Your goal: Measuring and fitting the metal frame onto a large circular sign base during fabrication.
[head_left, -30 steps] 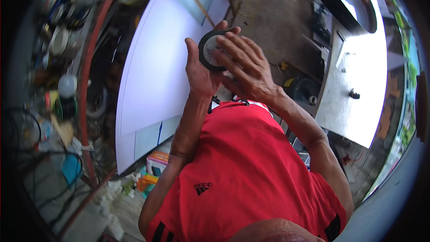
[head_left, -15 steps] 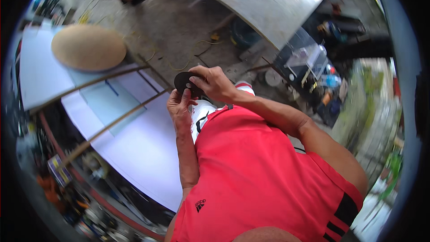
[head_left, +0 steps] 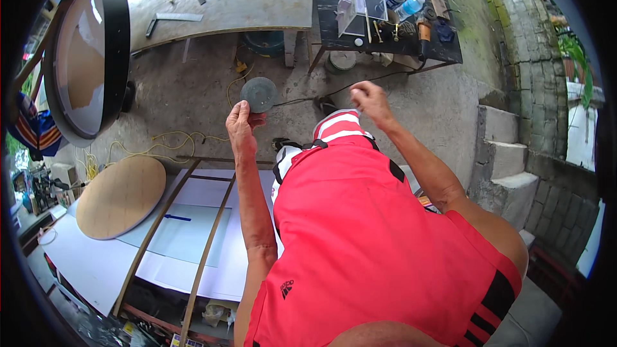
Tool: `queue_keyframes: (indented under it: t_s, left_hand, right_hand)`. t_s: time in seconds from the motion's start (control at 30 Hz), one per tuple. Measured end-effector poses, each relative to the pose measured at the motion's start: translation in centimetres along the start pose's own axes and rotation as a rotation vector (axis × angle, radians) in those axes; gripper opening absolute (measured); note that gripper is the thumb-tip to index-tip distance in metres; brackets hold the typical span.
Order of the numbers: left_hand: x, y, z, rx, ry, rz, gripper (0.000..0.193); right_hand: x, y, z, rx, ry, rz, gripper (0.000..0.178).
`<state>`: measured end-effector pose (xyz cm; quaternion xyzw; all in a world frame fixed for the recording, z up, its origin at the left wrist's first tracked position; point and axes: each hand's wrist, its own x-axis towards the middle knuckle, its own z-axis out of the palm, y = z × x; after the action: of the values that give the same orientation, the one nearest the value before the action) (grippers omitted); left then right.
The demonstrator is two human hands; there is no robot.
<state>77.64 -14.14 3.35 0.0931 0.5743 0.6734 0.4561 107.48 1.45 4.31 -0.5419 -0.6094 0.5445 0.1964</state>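
Observation:
My left hand is closed on the near edge of a round grey-green disc, thumb and fingers pinching it. The disc's flat face is turned up, and it is held out over the concrete floor. To the right, apart from the disc, my right hand is raised with its fingers curled together. Whether anything small sits in those fingers cannot be made out. Below and left of my left hand, a round wooden board rests on white sheets beside thin wooden strips.
Ahead stands a large worktable with a square on it. A dark side table holds bottles, a clear box and an orange-and-black power tool. A black round frame stands left; yellow cord crosses the floor. Concrete steps rise right.
My right hand has let go of the disc and moved away to the right. The disc stays in my left hand, now showing a lighter face. The view has turned rightward.

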Motion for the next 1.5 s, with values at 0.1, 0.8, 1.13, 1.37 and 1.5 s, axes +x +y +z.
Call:
queue_keyframes:
  t_s: [0.1, 0.8, 1.13, 1.37, 1.5]
  left_hand:
    - [1.9, -0.6, 2.7, -0.007, 0.014, -0.014, 0.024]
    - [24.8, -4.6, 19.1, 0.289, 0.512, 0.197, 0.021]
    - [27.1, -5.2, 20.0, 0.415, 0.629, 0.137, 0.023]
    - [26.8, -5.1, 19.6, 0.383, 0.598, 0.148, 0.021]
    - [26.9, -6.0, 19.5, 0.448, 0.609, 0.206, 0.022]
  right_hand:
    - [3.3, 7.1, -8.1, -0.036, 0.332, 0.068, 0.015]
    - [32.8, 30.1, -40.0, -0.158, 0.291, 0.448, 0.089]
    - [32.1, 27.2, -38.0, 0.018, 0.205, 0.439, 0.091]
    - [32.7, 29.1, -38.9, 0.145, 0.115, 0.431, 0.087]
    - [33.5, 30.4, -39.5, 0.188, 0.129, 0.454, 0.084]
